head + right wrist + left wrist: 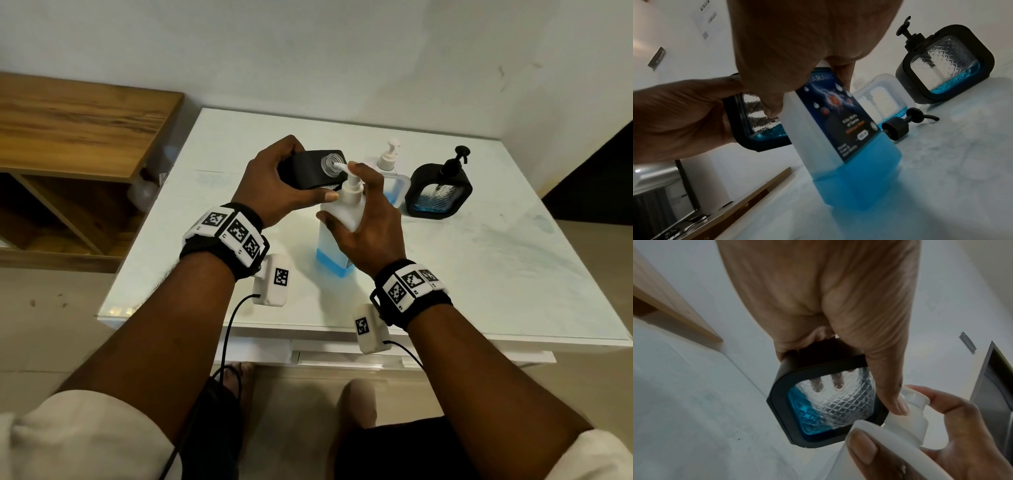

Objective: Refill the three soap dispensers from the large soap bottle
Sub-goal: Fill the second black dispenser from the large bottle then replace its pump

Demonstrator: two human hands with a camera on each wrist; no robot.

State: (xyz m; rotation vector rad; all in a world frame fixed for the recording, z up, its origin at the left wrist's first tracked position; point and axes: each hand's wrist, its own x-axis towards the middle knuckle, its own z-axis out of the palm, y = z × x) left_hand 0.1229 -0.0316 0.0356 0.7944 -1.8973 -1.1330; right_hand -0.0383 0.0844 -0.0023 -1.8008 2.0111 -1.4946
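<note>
Filling a soap dispenser at the white desk point(496, 274)

On the desk: big soap bottle point(337, 236) standing, blue soap low inside, right hand point(368, 222) wrapped round its top, finger on the pump. Open black dispenser point(313, 169) held tipped in the left hand point(274, 185), mouth at the spout. Behind: black dispenser point(440, 188), clear dispenser point(390, 178). Loose black pump point(906, 123) lying beside.

Black-framed, diamond-cut clear glass dispenser point(824, 404) with blue soap; translucent white plastic bottle point(840, 146), dark blue label, blue liquid; pale white tabletop point(479, 274).
</note>
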